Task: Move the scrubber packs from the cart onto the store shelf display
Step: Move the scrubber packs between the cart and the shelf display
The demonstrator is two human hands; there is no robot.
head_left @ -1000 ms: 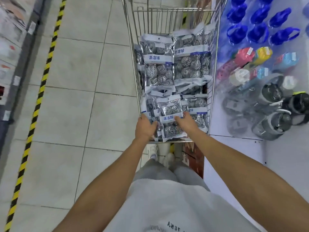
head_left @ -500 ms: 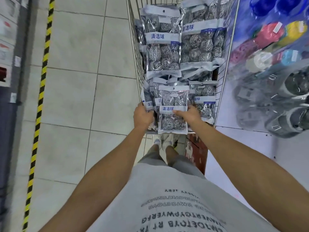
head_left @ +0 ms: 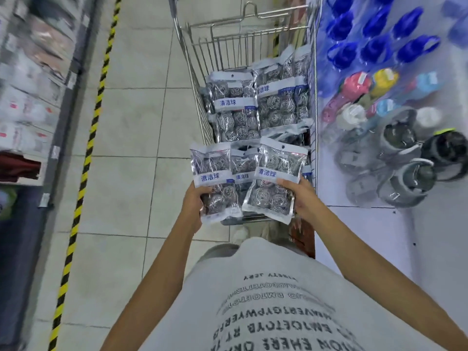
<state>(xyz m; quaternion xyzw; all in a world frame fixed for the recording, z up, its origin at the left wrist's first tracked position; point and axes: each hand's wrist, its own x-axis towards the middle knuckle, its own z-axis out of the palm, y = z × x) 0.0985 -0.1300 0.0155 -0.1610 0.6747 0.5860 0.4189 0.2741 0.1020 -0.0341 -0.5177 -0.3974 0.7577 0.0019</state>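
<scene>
A wire shopping cart (head_left: 200,79) stands in front of me, filled with clear scrubber packs (head_left: 235,107) of steel-wool balls with white and blue labels. My left hand (head_left: 193,201) grips one small scrubber pack (head_left: 215,178) by its left side, lifted over the cart's near end. My right hand (head_left: 301,196) grips a second small pack (head_left: 274,178) by its right edge, thumb on its front. The two packs are held side by side, tops pointing away from me.
A white shelf (head_left: 430,249) on the right carries blue-lidded bottles (head_left: 374,46), coloured bottles (head_left: 359,84) and grey flasks (head_left: 405,178). Blurred shelving (head_left: 30,97) runs along the left behind a yellow-black floor stripe (head_left: 83,168). Tiled aisle floor lies between them.
Both hands have risen out of the cart's near end, each now holding a separate pack. Earlier they were down among the packs on one pack. The camera has tilted up.
</scene>
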